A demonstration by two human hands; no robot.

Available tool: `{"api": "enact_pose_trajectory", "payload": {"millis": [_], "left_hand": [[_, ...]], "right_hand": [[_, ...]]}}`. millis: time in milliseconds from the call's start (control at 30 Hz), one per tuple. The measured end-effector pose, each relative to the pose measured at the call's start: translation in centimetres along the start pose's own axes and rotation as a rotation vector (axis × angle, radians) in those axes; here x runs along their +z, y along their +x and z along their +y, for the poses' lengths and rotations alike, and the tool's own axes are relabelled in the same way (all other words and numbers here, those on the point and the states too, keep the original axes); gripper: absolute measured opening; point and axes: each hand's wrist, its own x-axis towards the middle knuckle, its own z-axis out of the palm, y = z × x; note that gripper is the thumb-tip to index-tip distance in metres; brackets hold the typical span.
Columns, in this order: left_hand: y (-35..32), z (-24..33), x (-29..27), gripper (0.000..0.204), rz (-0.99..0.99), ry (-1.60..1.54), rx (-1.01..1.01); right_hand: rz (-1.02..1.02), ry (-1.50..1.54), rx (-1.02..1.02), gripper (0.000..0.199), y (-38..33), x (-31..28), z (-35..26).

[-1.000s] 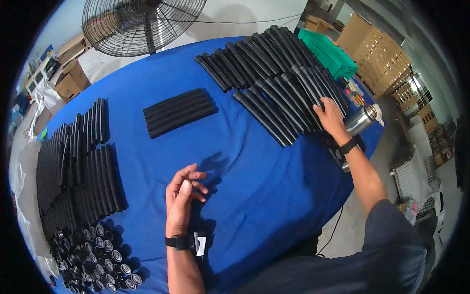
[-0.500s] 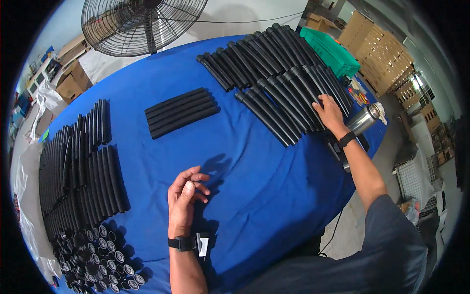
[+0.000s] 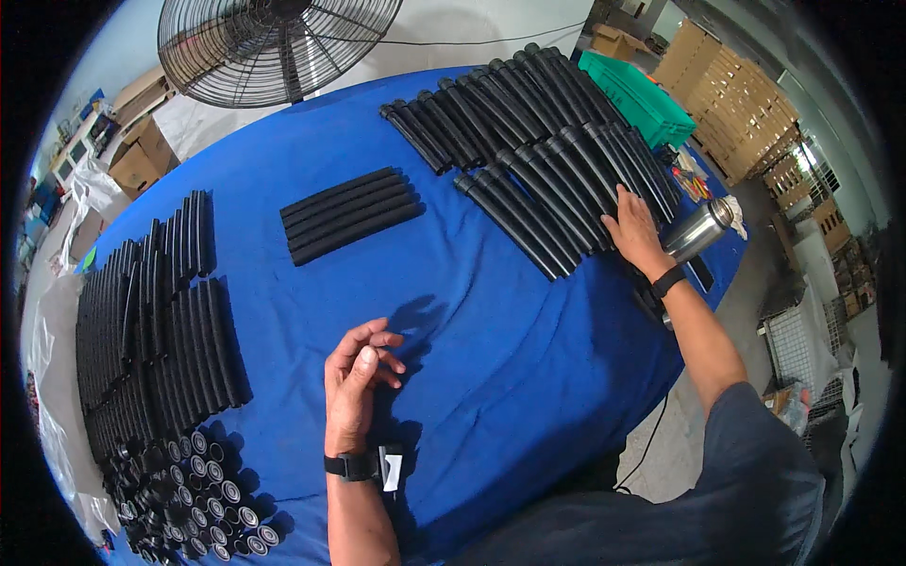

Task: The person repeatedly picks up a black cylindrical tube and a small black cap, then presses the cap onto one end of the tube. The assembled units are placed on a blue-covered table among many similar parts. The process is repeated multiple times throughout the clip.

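My right hand [image 3: 638, 231] rests over the lower end of a stack of black tubes with caps [image 3: 538, 212]. Its fingers are stretched out, and nothing shows in its grasp. Over the blue cloth [image 3: 472, 368] my left hand [image 3: 357, 382] hovers with loosely bent fingers apart, holding nothing. Ahead of it lies a neat row of black ribbed tubes [image 3: 351, 215]. A further row of capped tubes [image 3: 472, 113] lies behind the one my right hand touches.
At left lie many dark tubes [image 3: 203, 349] and a heap of round black caps [image 3: 198, 519]. A steel flask [image 3: 698, 232] lies right of my right hand, near a green crate [image 3: 637, 99]. A large fan [image 3: 274, 47] stands beyond the table.
My right hand has shifted slightly along the capped tubes, its fingers straighter and closer together. The left hand has stayed in place.
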Motion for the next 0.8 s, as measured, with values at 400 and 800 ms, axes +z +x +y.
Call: {"api": "enact_pose_trajectory", "payload": {"millis": [400,800], "left_hand": [[-0.2,0.1,-0.3,0.052,-0.016,-0.018,-0.015],[-0.2,0.0,-1.0,0.047,-0.035,-0.041,-0.052]], "right_hand": [[-0.047,-0.031,0.046,0.079,0.3,-0.5,-0.7],[-0.03,0.486,-0.603,0.059,5.8,-5.5,-26.1]]}}
